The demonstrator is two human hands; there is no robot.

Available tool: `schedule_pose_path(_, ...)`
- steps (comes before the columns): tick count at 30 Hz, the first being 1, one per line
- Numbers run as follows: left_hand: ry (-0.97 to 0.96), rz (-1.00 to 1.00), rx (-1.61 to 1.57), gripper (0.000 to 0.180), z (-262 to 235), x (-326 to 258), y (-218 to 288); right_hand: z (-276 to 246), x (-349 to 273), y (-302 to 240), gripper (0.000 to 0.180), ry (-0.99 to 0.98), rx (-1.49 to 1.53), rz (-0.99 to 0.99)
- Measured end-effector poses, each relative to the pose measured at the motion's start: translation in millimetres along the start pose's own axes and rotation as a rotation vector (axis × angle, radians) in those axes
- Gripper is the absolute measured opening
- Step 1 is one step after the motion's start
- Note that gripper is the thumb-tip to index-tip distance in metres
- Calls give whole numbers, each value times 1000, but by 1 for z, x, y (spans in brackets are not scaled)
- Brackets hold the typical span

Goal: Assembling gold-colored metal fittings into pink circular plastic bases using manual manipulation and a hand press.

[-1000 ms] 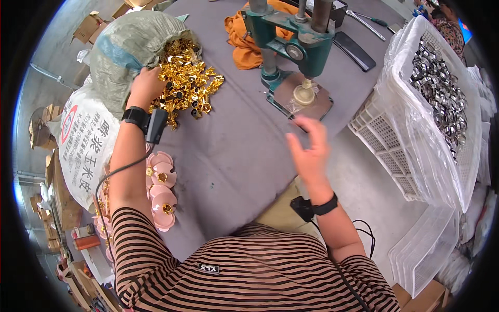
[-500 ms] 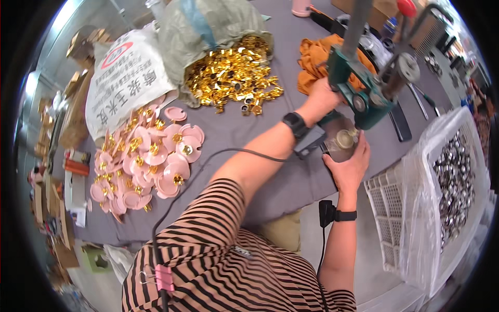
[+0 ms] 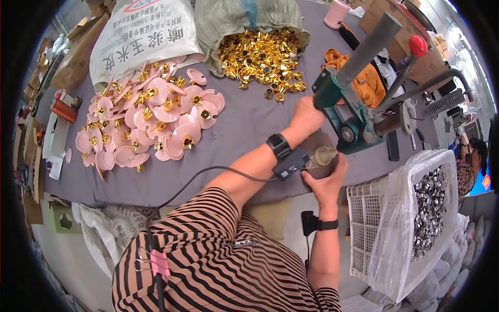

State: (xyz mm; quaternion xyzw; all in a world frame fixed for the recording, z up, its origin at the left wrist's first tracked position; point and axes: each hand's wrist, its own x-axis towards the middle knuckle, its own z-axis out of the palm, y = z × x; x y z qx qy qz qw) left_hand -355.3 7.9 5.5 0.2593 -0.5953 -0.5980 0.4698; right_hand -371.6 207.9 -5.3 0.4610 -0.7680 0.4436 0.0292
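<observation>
A green hand press (image 3: pixel 345 112) with a grey column and a red-knobbed lever (image 3: pixel 418 47) stands at the right of the table. My left hand (image 3: pixel 306 117) is at the left side of its frame, and its fingertips are hidden behind the metal. Below the press head sits a round, yellowish, see-through fixture (image 3: pixel 323 156). My right hand (image 3: pixel 328 182) curves around the near side of this fixture, thumb and fingers apart. Pink disc-shaped pieces with gold fittings (image 3: pixel 156 117) are heaped at the left. Small gold caps (image 3: pixel 265 60) spill from a greenish sack (image 3: pixel 218 26).
A white printed sack (image 3: pixel 140 44) lies behind the pink pile. Orange cloth (image 3: pixel 366 83) is bunched behind the press, and a phone (image 3: pixel 392 145) lies to its right. A plastic-lined white crate (image 3: pixel 364 223) of silvery metal parts stands at the right. A cable (image 3: pixel 208 169) runs from my left wrist.
The view has shifted, bringing more of the press and its red knob into sight. Both hands stay at the press, and my right hand still curves around the fixture.
</observation>
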Motion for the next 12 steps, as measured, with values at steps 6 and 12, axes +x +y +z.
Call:
schedule_pose_path(6,-35,21,-120,10,-92,-14,46,61,-37,-68,101,-21,-45,6)
schedule_pose_path(12,1,-102,-26,9,-168,-2,40,107,-49,-134,101,-45,-65,111)
